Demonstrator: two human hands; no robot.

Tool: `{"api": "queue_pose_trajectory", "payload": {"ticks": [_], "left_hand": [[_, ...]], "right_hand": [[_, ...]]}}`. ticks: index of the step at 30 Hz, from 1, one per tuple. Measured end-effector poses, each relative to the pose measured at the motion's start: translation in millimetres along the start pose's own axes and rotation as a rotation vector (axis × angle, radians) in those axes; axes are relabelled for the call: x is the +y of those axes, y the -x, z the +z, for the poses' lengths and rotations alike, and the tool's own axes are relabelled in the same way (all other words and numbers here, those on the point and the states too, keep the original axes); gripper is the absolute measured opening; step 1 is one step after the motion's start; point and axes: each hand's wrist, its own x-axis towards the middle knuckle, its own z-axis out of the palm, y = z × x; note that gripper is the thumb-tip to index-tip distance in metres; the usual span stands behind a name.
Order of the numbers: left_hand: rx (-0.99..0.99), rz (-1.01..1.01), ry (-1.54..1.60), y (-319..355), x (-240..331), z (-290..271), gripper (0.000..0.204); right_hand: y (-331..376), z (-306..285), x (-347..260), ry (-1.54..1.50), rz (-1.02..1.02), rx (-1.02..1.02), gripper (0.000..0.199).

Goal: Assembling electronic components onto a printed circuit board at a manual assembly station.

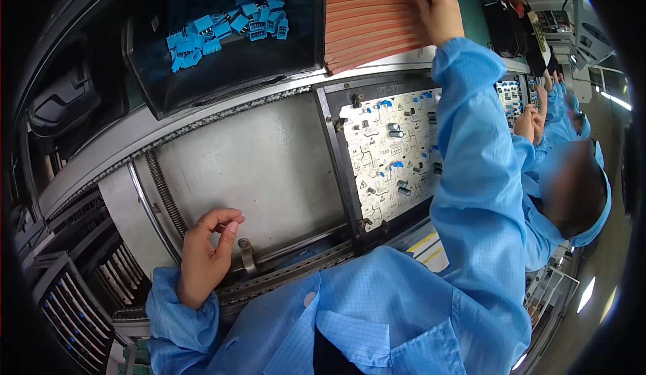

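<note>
Left of the circuit board (391, 154), the left hand (205, 254) rests on the grey conveyor plate (269, 166), thumb and forefinger pinched, perhaps on something too small to see. Above the board, the right hand (436, 10) presses loosely curled fingers on the orange ribbed strips (367, 25), beside the black bin (222, 45) of blue connectors (222, 28).

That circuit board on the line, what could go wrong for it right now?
The right hand reaches over the circuit board to the orange ribbed rack, so the blue sleeve might brush its upright parts. The left hand rests, fingers pinched, beside the conveyor chain; a sleeve could perhaps catch there.
</note>
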Motion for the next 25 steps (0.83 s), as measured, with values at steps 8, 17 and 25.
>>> {"api": "queue_pose_trajectory", "payload": {"ticks": [8,17,25], "left_hand": [[-0.008,-0.037,-0.014,-1.6,-0.2,-2.4,0.017],[-0.007,-0.069,-0.013,-0.3,-1.8,1.0,0.018],[0.003,0.012,0.044,10.8,0.4,8.7,0.018]], "right_hand": [[-27.4,11.0,-2.6,-0.131,0.080,-0.114,0.009],[27.9,-60.4,-74.5,-0.626,0.221,-0.117,0.019],[185.8,-124.0,-237.5,-0.994,1.088,-0.338,0.021]]}}
